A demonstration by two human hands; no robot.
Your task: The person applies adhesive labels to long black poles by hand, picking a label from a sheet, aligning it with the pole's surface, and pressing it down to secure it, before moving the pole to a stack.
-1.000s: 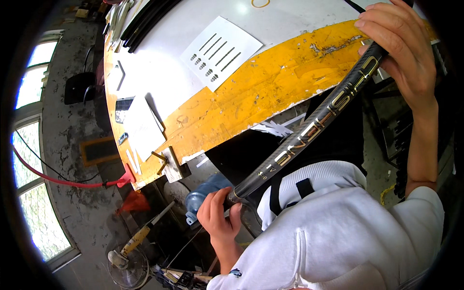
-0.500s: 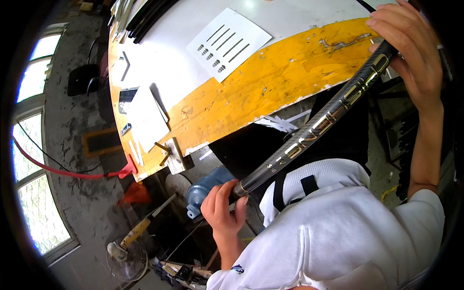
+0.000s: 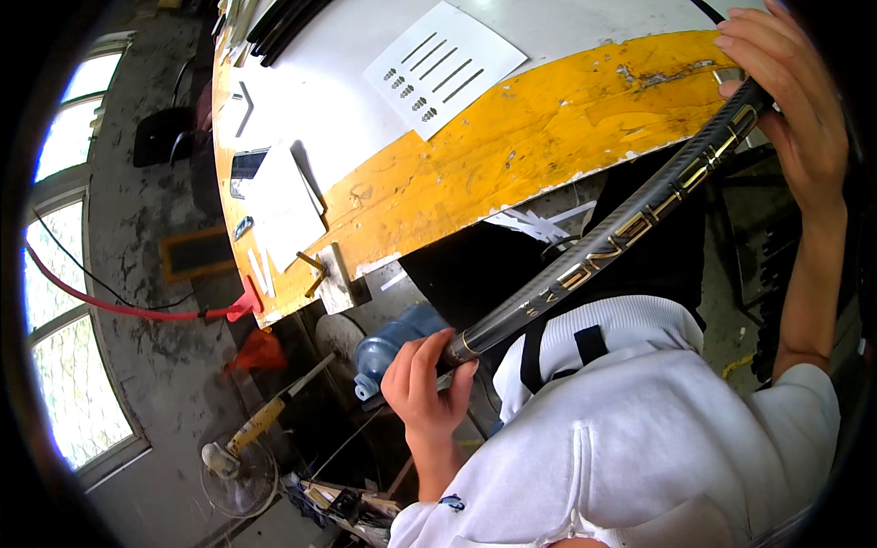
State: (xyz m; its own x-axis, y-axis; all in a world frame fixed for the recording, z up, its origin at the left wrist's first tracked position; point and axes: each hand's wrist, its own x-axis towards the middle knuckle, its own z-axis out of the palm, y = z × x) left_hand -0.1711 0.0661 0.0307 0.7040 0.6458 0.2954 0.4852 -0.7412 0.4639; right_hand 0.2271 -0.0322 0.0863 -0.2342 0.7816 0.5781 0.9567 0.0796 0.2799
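Note:
A thick black carbon-fibre rod (image 3: 599, 250) with gold lettering lies slantwise across the front of my body, rising from lower left to upper right. My left hand (image 3: 427, 382) grips its lower end, with thumb and fingers around the tube just past a thin gold ring. Around the upper end curls my right hand (image 3: 793, 105), its fingers over the top. The rod's tip beyond the right hand runs toward the rim of the picture. Part of the lettering is turned to the lower side of the tube.
Beyond the rod stands a worn yellow-edged table (image 3: 539, 128) bearing a printed sheet (image 3: 446, 68), loose white papers (image 3: 281, 205), a phone (image 3: 247, 169) and black tubes (image 3: 288, 27). A small clamp-like block (image 3: 333, 281) sits at its corner. Below are a blue water bottle (image 3: 388, 347) and a fan (image 3: 239, 470).
The rod has rolled about its length, so the gold lettering has shifted toward its lower side. Both hands keep hold of it. The view has shifted slightly.

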